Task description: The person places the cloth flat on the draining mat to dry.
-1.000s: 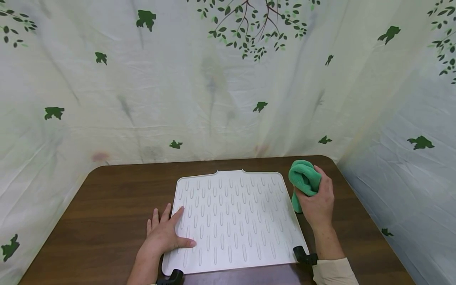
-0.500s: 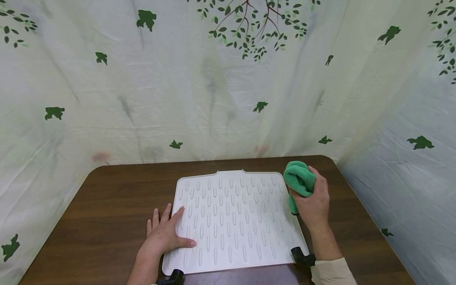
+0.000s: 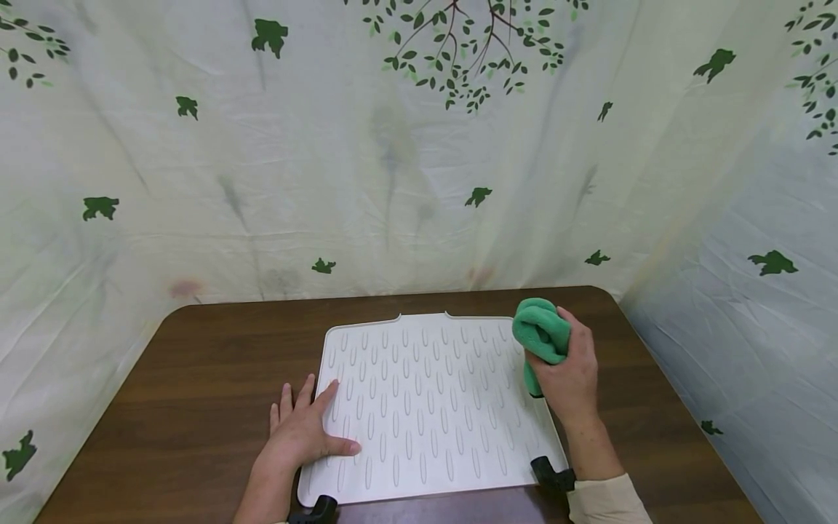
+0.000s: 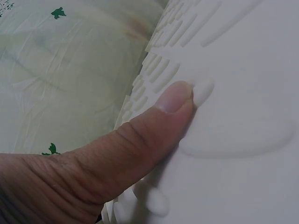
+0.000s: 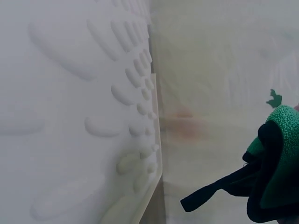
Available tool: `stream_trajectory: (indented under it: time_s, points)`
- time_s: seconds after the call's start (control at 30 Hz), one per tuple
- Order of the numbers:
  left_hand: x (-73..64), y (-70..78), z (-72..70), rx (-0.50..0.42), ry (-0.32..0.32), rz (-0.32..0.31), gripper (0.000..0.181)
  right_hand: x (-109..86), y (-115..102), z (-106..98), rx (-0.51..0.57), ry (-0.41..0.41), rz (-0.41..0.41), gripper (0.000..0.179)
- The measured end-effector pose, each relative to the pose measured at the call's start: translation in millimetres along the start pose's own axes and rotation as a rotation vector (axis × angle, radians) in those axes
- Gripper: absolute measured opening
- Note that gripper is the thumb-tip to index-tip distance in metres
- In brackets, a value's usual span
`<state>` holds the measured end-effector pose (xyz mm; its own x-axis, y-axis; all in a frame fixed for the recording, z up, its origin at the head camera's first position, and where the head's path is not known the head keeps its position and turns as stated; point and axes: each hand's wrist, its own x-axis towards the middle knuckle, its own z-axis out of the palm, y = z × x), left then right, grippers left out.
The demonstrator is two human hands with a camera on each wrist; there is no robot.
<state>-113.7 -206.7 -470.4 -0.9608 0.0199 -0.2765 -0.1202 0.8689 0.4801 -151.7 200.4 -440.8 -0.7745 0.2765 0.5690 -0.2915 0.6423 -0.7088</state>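
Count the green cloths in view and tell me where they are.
1. The bunched, dark-edged green terry-like cloth is held in the right hand, near the far right corner of the white, ridged rectangular board. Its folds might hide another.

**Soft, even light; the wrist views are dimmer and hazier**

Diffuse light fills the head view, where the white board [image 3: 425, 407] is among the brightest surfaces and a purplish sheen lies on the dark table [image 3: 425, 511] along its near edge. The curtain [image 3: 294, 153] turns bluish and shaded at right. In the left wrist view, the left thumb [image 4: 140, 135] casts a blurry shadow. In the right wrist view, the nearest ridges [image 5: 60, 56] look soft, the curtain hazy, and the green cloth [image 5: 286, 123] partly dark.
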Motion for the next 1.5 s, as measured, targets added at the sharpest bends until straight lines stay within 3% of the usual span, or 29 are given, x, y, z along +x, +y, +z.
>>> stream_trajectory:
  time_s: [0.67,1.5]
  points:
    - [-0.3,1.2,-1.9,0.003,-0.008,-0.009,0.132,-5.0,-4,8,0.001,-0.084,-0.020,0.081]
    - [0.3,0.5,-1.2,0.025,-0.007,-0.003,0.131,-8.8,-6,13,0.022,-0.087,-0.092,0.081]
